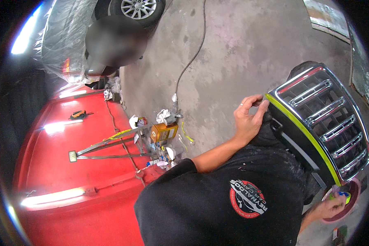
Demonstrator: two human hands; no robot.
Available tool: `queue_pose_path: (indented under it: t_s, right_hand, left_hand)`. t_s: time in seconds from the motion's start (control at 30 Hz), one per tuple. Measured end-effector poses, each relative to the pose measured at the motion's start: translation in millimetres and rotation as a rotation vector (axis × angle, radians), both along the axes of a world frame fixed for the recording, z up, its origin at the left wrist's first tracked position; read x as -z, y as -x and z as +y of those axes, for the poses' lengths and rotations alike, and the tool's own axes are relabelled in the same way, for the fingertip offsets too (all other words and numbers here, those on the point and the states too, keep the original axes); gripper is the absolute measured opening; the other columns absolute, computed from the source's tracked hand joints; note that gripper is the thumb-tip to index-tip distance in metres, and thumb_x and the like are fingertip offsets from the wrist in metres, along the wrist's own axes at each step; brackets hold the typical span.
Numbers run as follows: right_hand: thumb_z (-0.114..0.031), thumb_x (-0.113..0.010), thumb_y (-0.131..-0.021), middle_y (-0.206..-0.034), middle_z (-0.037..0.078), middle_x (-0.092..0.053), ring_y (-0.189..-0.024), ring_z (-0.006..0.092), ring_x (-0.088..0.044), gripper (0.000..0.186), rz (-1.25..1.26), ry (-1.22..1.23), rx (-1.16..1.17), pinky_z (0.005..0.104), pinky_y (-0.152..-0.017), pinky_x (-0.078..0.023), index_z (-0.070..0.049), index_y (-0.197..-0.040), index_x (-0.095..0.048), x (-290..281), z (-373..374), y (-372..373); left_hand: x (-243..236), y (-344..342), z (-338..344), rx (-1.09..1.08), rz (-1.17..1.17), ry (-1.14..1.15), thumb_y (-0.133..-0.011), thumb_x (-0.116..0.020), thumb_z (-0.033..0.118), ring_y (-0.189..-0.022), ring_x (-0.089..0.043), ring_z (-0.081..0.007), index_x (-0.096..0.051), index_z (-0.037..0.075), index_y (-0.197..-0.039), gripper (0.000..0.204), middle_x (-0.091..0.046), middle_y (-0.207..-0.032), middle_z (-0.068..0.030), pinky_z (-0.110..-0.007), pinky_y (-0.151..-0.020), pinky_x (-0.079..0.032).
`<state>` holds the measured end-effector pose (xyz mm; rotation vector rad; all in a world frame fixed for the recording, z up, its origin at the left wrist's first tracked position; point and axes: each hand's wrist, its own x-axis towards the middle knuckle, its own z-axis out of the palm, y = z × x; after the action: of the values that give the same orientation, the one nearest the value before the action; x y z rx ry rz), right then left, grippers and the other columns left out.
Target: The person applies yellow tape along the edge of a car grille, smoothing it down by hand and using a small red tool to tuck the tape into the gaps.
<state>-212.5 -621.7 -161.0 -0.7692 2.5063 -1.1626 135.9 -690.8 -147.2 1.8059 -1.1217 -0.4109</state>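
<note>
A chrome-and-black grille (324, 115) fills the right side, in front of my torso. A yellow-green tape strip (299, 119) runs along its chrome frame's left edge, above a black band. My left hand (252, 115) is closed in a pinch at the strip's upper end, on the grille's corner. Near the lower corner, my right hand (333, 207) grips a yellow-green tape roll (344, 196), with a short length of tape reaching up from it. A pink bucket (352, 192) sits behind that hand, partly hidden.
A red vehicle panel (57, 156) on the left carries a tape measure (77, 115) and metal strips. An orange can (164, 132) stands among clutter. A cable (190, 61) crosses the concrete floor (238, 49). A plastic-wrapped car (63, 37) with a wheel is at upper left, beside a blurred area.
</note>
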Motion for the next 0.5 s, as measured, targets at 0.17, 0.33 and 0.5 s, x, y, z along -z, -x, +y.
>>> queue_pose_path:
  t_s: [0.17,0.33,0.5]
  right_hand:
    - [-0.018,-0.059,-0.098,-0.109,0.017,-0.063,-0.104,0.0284,-0.058,0.023,0.293,-0.065,-0.267,0.0386,-0.094,-0.044,0.002,-0.105,-0.068,11.9,3.8,2.2]
    - [-0.022,-0.063,-0.097,-0.1,0.012,-0.061,-0.097,0.0226,-0.057,0.024,0.188,-0.005,-0.285,0.0338,-0.09,-0.044,0.001,-0.103,-0.066,17.0,-3.3,8.2]
    - [-0.024,-0.059,-0.099,-0.094,0.002,-0.059,-0.089,0.0128,-0.053,0.025,0.0,-0.049,-0.312,0.0279,-0.082,-0.043,0.001,-0.101,-0.062,22.4,-3.0,18.0]
  left_hand:
    - [7.2,1.6,-18.8,0.042,0.071,0.027,-0.089,-0.071,0.009,-0.076,-0.063,-0.0108,-0.071,-0.002,-0.103,0.018,-0.07,-0.088,-0.0063,-0.025,-0.072,-0.051]
    - [16.6,-2.9,-25.2,0.114,0.433,-0.132,-0.096,-0.064,0.015,-0.075,-0.057,-0.007,-0.069,-0.003,-0.1,0.019,-0.065,-0.084,0.0009,-0.023,-0.07,-0.048]
    - [30.6,-27.4,-28.7,0.339,0.476,-0.189,-0.101,-0.057,0.022,-0.077,-0.051,-0.0048,-0.065,0.0,-0.101,0.024,-0.06,-0.082,0.0046,-0.022,-0.071,-0.043]
